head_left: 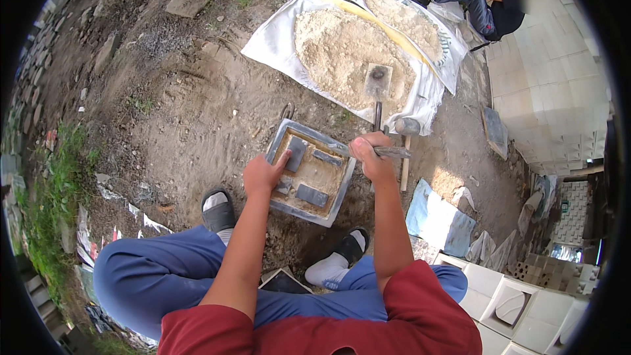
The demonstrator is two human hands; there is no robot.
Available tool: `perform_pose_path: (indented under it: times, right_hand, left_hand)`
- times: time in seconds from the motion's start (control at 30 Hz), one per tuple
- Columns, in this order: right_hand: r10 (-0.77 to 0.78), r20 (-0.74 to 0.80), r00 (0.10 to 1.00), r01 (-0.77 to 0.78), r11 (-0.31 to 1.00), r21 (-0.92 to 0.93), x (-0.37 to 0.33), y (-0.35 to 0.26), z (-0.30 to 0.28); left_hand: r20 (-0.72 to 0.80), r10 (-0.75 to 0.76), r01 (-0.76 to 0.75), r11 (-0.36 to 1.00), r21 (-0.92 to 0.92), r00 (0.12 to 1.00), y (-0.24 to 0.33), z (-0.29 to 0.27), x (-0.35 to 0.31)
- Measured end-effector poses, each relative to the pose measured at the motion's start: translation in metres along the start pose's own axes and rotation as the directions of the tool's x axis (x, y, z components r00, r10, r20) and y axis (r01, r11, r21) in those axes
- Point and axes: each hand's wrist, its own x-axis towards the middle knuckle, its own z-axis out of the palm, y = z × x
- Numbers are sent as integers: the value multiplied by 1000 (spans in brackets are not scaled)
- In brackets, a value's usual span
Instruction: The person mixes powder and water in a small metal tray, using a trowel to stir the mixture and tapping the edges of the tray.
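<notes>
A square grey mold (332,212) lies on the dirt between my feet, with pale sand and several dark rectangular blocks inside. My left hand (261,172) grips its left side, the thumb stretched onto one dark block (296,153); its other fingers are mostly hidden. Over the mold's upper right corner, my right hand (372,156) is closed round a slim hand tool (394,152) with a worn, wood-like handle end. Its thin front part points left over the sand, near a narrow dark block (327,157).
Ahead lie white sacks (276,37) spread under heaped sand (338,49), with a small shovel (378,82) on it. A mallet (407,126) is right of my right hand. Pale blocks (473,283) stand at lower right. Another person (506,3) sits at the far right.
</notes>
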Motion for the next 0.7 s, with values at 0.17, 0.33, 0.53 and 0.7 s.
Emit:
perform_pose_path:
  times: [0.17, 0.33, 0.53, 0.7]
  right_hand:
    - [-54, -47, 997, 46, 986, -158, 0, 24, -3]
    - [-53, 109, 993, 71, 982, -174, 3, 4, -13]
    - [-67, 66, 996, 75, 990, -122, 18, -13, 10]
    - [46, 72, 996, -40, 995, -87, 30, 15, 23]
  left_hand:
    - [-15, -24, 24, 1000, 13, 1000, 2, 0, 0]
    - [-57, -5, 7, 999, 32, 998, 5, -1, -2]
    - [-68, 5, -4, 1000, 15, 998, -2, 4, 1]
    - [-50, 10, -9, 1000, 10, 999, 4, 0, 0]
